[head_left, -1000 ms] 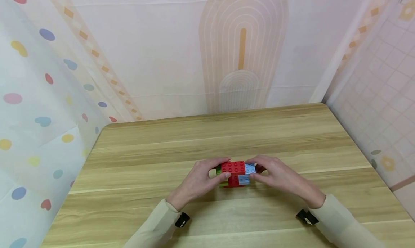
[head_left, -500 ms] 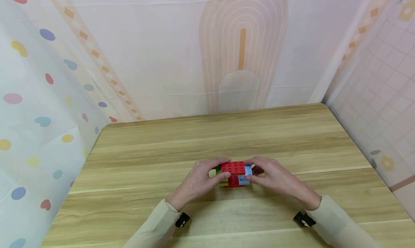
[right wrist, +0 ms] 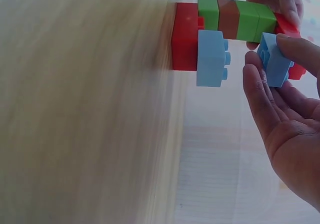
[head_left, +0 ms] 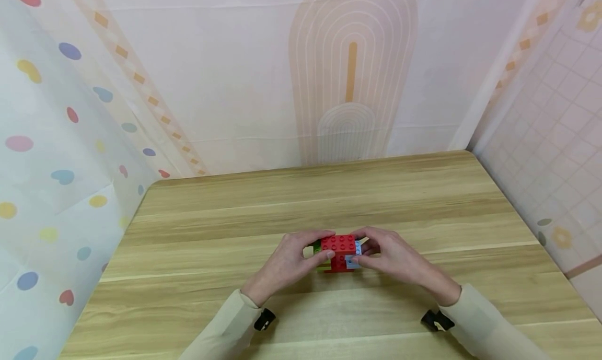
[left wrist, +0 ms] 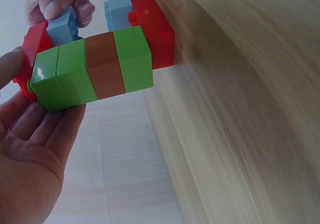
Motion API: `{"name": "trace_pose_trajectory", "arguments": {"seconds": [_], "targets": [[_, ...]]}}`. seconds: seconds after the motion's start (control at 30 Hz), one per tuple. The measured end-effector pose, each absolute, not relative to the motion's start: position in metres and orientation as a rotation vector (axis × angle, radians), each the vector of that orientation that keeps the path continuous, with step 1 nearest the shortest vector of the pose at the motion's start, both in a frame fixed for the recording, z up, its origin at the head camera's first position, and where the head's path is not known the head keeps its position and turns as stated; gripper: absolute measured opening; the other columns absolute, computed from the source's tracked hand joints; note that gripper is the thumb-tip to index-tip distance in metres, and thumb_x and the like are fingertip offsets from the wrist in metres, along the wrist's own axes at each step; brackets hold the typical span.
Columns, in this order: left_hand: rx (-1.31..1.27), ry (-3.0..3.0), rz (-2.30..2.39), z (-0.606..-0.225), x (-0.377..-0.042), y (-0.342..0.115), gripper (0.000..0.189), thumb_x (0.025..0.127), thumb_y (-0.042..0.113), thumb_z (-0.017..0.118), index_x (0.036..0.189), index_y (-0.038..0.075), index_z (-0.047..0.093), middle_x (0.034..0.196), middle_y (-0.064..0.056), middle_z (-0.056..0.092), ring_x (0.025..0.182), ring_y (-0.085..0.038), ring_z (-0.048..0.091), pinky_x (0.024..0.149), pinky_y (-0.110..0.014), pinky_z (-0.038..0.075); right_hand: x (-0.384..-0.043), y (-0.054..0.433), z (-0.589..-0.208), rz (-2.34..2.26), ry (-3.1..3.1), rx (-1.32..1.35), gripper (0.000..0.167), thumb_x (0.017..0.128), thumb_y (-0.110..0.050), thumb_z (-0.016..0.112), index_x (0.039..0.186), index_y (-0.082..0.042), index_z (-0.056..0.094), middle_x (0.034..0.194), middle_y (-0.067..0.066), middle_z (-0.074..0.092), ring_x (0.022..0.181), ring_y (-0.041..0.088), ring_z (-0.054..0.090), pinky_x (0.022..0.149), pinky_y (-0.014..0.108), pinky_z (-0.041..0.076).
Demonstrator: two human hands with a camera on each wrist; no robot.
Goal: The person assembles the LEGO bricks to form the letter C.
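Observation:
A toy-brick build stands on the table. Its base is a red brick [right wrist: 185,38] with a light blue brick [right wrist: 210,58] on one end. From the other end rises a column of green bricks [left wrist: 75,71] and a brown brick [left wrist: 104,66], topped by an overhanging red brick [head_left: 338,241]. My left hand [head_left: 293,258] grips the top red brick and upper column between thumb and fingers. My right hand [head_left: 390,253] pinches a second light blue brick [right wrist: 275,61] under the red overhang, studs towards it. Whether those studs are joined to the red brick, I cannot tell.
The wooden table [head_left: 226,208] extends around the build on every side. A patterned cloth backdrop [head_left: 235,88] hangs behind the table, with more cloth at left and right. Black wrist straps [head_left: 265,319] show at both sleeves.
My right hand has shifted left, carrying the light blue brick further under the top red brick, so less of it shows. My left hand and the build have stayed put.

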State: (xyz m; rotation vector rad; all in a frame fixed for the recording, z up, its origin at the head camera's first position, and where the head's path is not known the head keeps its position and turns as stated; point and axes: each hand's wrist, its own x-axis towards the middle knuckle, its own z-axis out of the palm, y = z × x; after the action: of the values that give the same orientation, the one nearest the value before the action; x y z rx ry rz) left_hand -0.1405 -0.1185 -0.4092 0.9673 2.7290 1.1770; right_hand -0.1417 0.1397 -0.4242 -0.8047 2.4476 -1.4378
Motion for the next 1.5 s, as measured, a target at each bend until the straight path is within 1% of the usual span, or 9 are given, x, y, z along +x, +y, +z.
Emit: {"name": "trace_pose_trajectory", "arguments": {"seconds": [0.13,0.27,0.43,0.67,0.83,1.07,1.27,1.5], "targets": [[0.994,2.732,1.173,-0.409,-0.141,-0.118,0.039,0.095,0.033,0.068,0.128,0.012,0.066,0.122,-0.001,0.068,0.108,-0.009,0.063,0.091,-0.034,0.054,-0.141,0.139,-0.424,-1.484,2.413,-0.78,0.039,0.09,-0.02,0.076,0.123,-0.007,0.061,0.109,0.006,0.068,0.09,0.012,0.068,0.074,0.028,0.058],[1.008,2.731,1.17,-0.409,-0.142,-0.117,0.039,0.095,0.033,0.069,0.128,0.012,0.066,0.122,-0.002,0.068,0.108,-0.01,0.064,0.091,-0.033,0.054,-0.141,0.139,-0.424,-1.505,2.392,-0.744,0.038,0.09,-0.02,0.076,0.123,-0.009,0.061,0.108,0.006,0.068,0.09,0.013,0.069,0.074,0.028,0.058],[1.015,2.729,1.164,-0.409,-0.142,-0.118,0.039,0.095,0.034,0.068,0.128,0.012,0.066,0.122,-0.001,0.068,0.108,-0.01,0.064,0.09,-0.033,0.054,-0.14,0.14,-0.425,-1.571,2.306,-0.663,0.038,0.091,-0.02,0.075,0.124,-0.009,0.061,0.109,0.007,0.068,0.093,0.017,0.069,0.073,0.029,0.058],[1.024,2.717,1.17,-0.409,-0.142,-0.118,0.039,0.096,0.034,0.067,0.128,0.012,0.066,0.121,-0.001,0.069,0.106,-0.009,0.064,0.088,-0.036,0.055,-0.14,0.142,-0.426,-1.656,2.127,-0.521,0.044,0.091,-0.021,0.075,0.128,-0.006,0.058,0.109,0.012,0.068,0.096,0.024,0.068,0.074,0.034,0.056],[1.029,2.715,1.173,-0.408,-0.142,-0.118,0.039,0.096,0.033,0.067,0.128,0.012,0.066,0.12,-0.001,0.069,0.106,-0.01,0.064,0.087,-0.036,0.055,-0.14,0.144,-0.426,-1.699,2.043,-0.526,0.045,0.092,-0.018,0.073,0.131,-0.003,0.056,0.115,0.016,0.067,0.098,0.028,0.068,0.077,0.034,0.056],[1.029,2.722,1.164,-0.407,-0.141,-0.117,0.037,0.095,0.032,0.068,0.127,0.012,0.067,0.12,0.001,0.069,0.107,-0.009,0.064,0.089,-0.033,0.054,-0.142,0.147,-0.428,-1.728,1.99,-0.554,0.043,0.094,-0.013,0.07,0.133,-0.001,0.054,0.121,0.018,0.064,0.104,0.029,0.067,0.079,0.031,0.056],[1.025,2.729,1.155,-0.407,-0.142,-0.117,0.038,0.095,0.033,0.068,0.127,0.012,0.067,0.119,0.001,0.07,0.106,-0.008,0.064,0.09,-0.032,0.054,-0.143,0.149,-0.429,-1.748,1.962,-0.552,0.043,0.095,-0.011,0.069,0.133,0.0,0.053,0.119,0.019,0.065,0.104,0.03,0.067,0.08,0.03,0.055],[1.009,2.747,1.126,-0.406,-0.141,-0.117,0.039,0.096,0.035,0.067,0.126,0.012,0.067,0.119,0.001,0.07,0.107,-0.01,0.064,0.09,-0.034,0.054,-0.142,0.149,-0.431,-1.781,1.935,-0.534,0.046,0.094,-0.014,0.07,0.133,0.001,0.052,0.118,0.02,0.066,0.106,0.029,0.066,0.083,0.034,0.056]]}}
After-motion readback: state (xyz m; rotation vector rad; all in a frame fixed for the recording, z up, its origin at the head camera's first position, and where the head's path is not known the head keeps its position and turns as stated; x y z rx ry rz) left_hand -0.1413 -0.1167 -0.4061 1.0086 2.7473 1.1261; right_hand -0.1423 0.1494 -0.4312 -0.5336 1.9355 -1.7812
